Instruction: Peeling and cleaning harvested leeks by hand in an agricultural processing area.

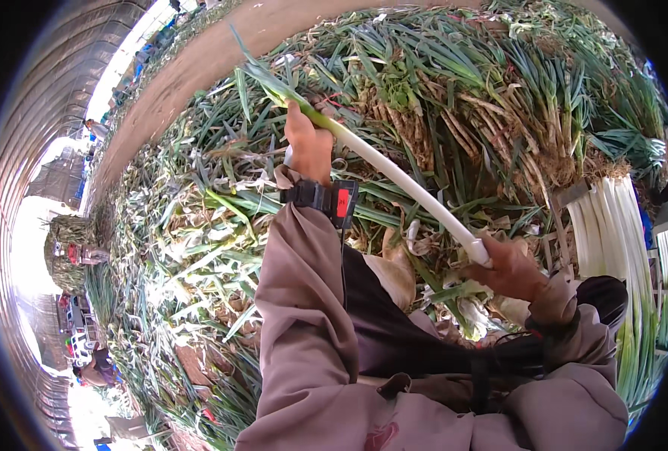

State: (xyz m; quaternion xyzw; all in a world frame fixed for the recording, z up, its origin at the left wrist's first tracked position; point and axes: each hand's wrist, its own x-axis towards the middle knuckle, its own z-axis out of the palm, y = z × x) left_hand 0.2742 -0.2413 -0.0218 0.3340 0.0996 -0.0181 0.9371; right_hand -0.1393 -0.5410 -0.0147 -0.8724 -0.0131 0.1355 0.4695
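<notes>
A long leek (401, 179) with a clean white stalk slants across in front of me, its green leaves pointing to the far left. My left hand (309, 146) is closed round it where white turns to green. At the other end, my right hand (510, 270) has its fingers closed about the white base; part of its grip is hidden from view. Pale peeled layers and torn leaves (473, 312) lie beneath the right hand. A black strap with a small box (343, 203) sits on my left wrist.
Uncleaned leeks with soil-covered roots (416, 128) lie heaped ahead. Cleaned white leeks (608, 225) are stacked at my right. Stripped leaves (183, 248) cover the ground to the left, beside a bare dirt path (153, 98). Another person (97, 368) is at the far left.
</notes>
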